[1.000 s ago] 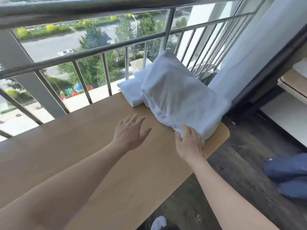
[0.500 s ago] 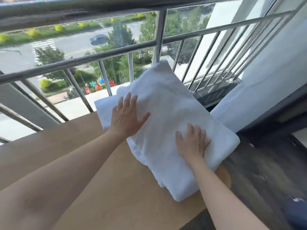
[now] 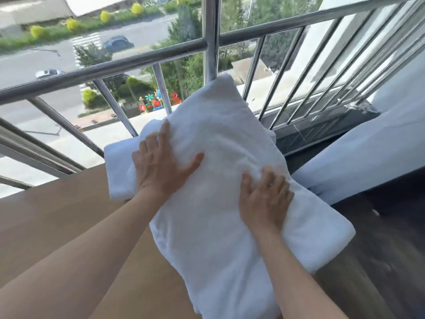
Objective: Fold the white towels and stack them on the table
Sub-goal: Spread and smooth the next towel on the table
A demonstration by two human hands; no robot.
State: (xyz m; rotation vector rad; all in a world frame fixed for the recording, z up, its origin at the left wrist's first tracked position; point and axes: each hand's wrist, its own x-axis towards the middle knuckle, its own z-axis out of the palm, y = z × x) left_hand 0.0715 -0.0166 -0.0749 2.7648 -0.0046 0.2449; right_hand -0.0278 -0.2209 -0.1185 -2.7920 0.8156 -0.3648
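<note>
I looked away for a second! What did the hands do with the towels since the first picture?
Both hands moved forward onto the big white towel. The left hand, which hovered over the bare table, now lies flat on the towel. The right hand, which only touched its near edge, now presses on top, fingers bunching the cloth. The smaller folded towel underneath stayed by the railing.

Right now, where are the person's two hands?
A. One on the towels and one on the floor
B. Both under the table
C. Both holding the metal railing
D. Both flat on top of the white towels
D: the left hand and the right hand both lie palm down, fingers spread, on the big white towel that sits on the wooden table, not on the railing.
</note>
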